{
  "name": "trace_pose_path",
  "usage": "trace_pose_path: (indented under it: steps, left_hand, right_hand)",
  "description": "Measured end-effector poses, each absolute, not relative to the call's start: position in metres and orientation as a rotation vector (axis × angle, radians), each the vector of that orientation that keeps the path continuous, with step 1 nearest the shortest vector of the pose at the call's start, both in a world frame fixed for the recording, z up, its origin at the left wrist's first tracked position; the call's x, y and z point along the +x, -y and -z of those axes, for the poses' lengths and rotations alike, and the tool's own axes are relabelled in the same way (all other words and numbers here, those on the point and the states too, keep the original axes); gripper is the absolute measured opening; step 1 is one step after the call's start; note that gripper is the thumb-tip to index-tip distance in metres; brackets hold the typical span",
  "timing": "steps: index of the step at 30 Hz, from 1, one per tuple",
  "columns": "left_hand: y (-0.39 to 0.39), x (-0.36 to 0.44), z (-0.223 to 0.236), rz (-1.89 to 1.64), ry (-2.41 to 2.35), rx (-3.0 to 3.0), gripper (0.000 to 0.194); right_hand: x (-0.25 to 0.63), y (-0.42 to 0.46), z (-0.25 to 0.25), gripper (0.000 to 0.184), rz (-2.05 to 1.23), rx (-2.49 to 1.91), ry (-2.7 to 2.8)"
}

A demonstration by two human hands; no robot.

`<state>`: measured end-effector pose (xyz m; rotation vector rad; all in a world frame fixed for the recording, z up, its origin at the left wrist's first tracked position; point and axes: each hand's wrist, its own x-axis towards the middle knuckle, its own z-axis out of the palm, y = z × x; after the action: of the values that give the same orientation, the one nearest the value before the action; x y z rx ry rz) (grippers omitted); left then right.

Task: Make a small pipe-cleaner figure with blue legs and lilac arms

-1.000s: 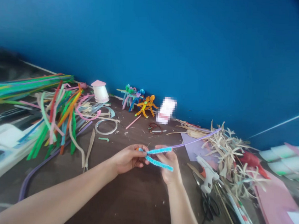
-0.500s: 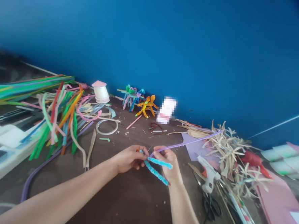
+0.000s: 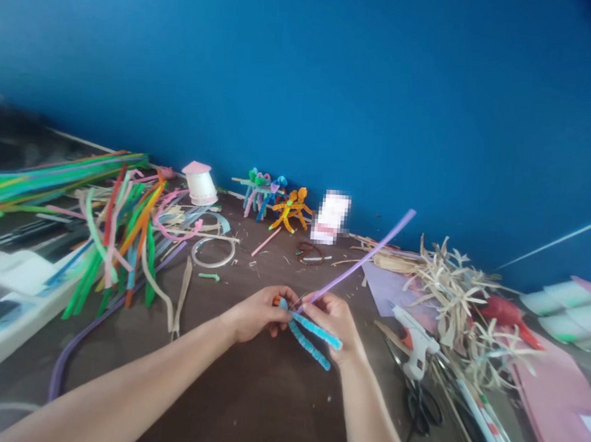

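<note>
Blue pipe cleaner (image 3: 316, 331): light, soft, likely easy to bend, best held at its twist, pinched there by left hand (image 3: 258, 314) and right hand (image 3: 330, 322), lilac pipe cleaner (image 3: 360, 263) rising beyond right hand.

Dark brown tabletop (image 3: 264, 406), loose pipe cleaners (image 3: 145, 272), pale ring (image 3: 212, 266), glue gun (image 3: 415, 342), scissors (image 3: 409, 405)

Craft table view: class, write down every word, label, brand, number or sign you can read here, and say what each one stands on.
None can be read: the white item by the blue wall is pixelated, and the hot glue gun shows no legible marking.
</note>
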<state>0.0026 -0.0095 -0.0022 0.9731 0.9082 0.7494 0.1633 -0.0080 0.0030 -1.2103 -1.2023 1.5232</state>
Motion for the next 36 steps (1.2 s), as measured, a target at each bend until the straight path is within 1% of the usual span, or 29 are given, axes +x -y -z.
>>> trace_pose_path:
  steps: [6,14,20,25,30,36]
  left_hand:
    - [0.009,0.003,0.003,-0.745,-0.909,0.988,0.023]
    - [0.004,-0.003,0.005,-0.843,-0.76,0.757,0.033]
    - [0.0,-0.003,0.012,-0.94,-0.762,0.633,0.022]
    - [0.003,0.001,0.01,-0.951,-0.795,0.64,0.024]
    - [0.005,0.003,0.01,-0.904,-0.835,0.679,0.017]
    - [0.008,0.007,0.01,-0.954,-0.815,0.629,0.015]
  right_hand:
    - [0.161,0.01,-0.002,0.018,-1.513,-1.209,1.176]
    - [0.165,0.009,-0.003,0.018,-1.522,-1.148,1.147]
    - [0.164,0.008,0.001,0.02,-1.544,-1.121,1.087]
    - [0.161,0.009,0.002,0.019,-1.515,-1.111,1.046]
    - [0.159,0.01,0.003,0.017,-1.495,-1.102,1.033]
    - [0.155,0.01,0.005,0.015,-1.39,-1.112,1.023]
